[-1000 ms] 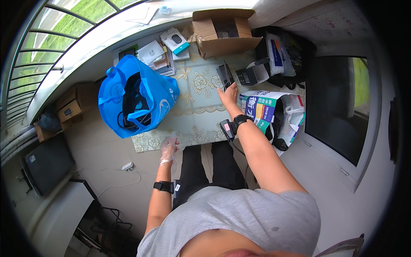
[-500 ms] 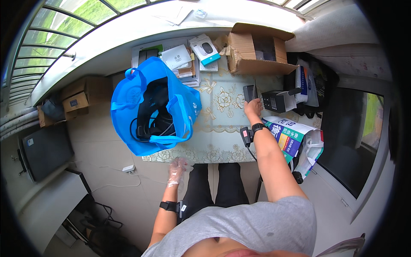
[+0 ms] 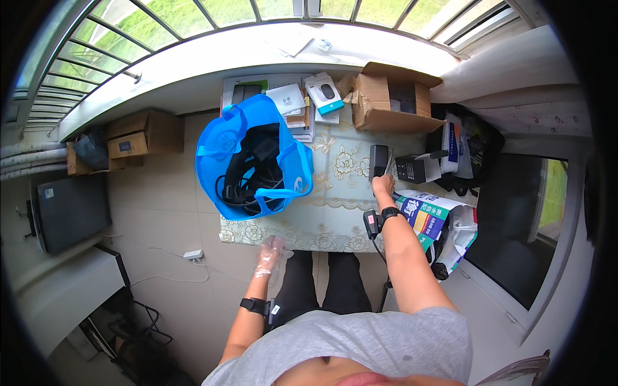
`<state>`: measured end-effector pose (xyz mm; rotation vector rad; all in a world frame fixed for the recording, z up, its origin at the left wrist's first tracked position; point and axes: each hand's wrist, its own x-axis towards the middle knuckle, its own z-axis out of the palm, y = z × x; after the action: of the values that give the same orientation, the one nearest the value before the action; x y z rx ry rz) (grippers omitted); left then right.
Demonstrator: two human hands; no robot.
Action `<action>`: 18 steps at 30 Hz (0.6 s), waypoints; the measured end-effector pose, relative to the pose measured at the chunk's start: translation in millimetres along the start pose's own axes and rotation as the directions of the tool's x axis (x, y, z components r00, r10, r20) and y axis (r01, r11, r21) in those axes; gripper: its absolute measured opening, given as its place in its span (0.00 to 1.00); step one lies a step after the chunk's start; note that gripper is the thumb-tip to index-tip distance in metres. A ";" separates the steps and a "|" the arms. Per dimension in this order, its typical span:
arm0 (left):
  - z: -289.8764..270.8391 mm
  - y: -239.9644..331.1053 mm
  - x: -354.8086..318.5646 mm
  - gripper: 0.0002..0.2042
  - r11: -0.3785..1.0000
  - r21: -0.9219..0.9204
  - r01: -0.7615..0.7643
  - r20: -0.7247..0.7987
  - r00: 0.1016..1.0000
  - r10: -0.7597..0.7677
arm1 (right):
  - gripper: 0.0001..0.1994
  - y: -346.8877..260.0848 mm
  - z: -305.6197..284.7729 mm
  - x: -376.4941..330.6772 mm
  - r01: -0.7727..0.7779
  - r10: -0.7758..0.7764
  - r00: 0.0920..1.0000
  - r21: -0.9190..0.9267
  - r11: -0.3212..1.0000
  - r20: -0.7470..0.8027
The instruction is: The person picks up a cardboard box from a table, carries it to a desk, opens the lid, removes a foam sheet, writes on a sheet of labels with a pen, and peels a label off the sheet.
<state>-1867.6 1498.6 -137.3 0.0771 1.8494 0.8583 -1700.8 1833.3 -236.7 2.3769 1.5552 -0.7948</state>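
Right hand [image 3: 383,185] unchanged on black device [image 3: 378,159].

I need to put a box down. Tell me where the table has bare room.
Free: the tablecloth strip along the near edge, between the blue bag and the right hand, and the middle patch behind it. Crowded: the far edge, with stacked small boxes and an open carton; the right edge, by the black device.

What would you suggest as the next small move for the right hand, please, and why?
Probably carry the black device left and lower it into the blue bag. The right hand has a grip on the device above the table, and the bag stands open beside it, already holding black cables and gear. The left hand, in a clear glove, hangs free by the table edge.
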 end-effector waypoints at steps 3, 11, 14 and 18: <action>-0.6 -6.7 -2.5 0.18 0.998 -0.060 -0.023 -0.038 0.999 0.021 | 0.19 23.8 1.1 -22.2 0.158 -0.161 0.987 0.113 0.981 0.023; -14.5 51.9 -68.5 0.20 0.848 -0.475 -0.236 -0.047 0.969 0.244 | 0.16 8.4 -99.6 -212.2 0.271 -0.451 0.263 0.383 0.883 0.853; -26.1 80.5 -120.8 0.21 0.834 -0.457 -0.308 0.033 0.931 0.363 | 0.17 -2.1 -128.0 -265.0 0.250 -0.493 -0.125 0.508 0.824 0.861; -43.3 64.3 -174.3 0.20 0.670 -0.648 -0.362 0.014 0.874 0.486 | 0.15 -21.5 -142.3 -340.5 0.208 -0.335 -0.513 0.493 0.845 0.790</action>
<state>-1846.1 1449.7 45.8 0.1687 1.2880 1.7165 -1777.0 1635.3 66.0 0.0824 0.9990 -2.1506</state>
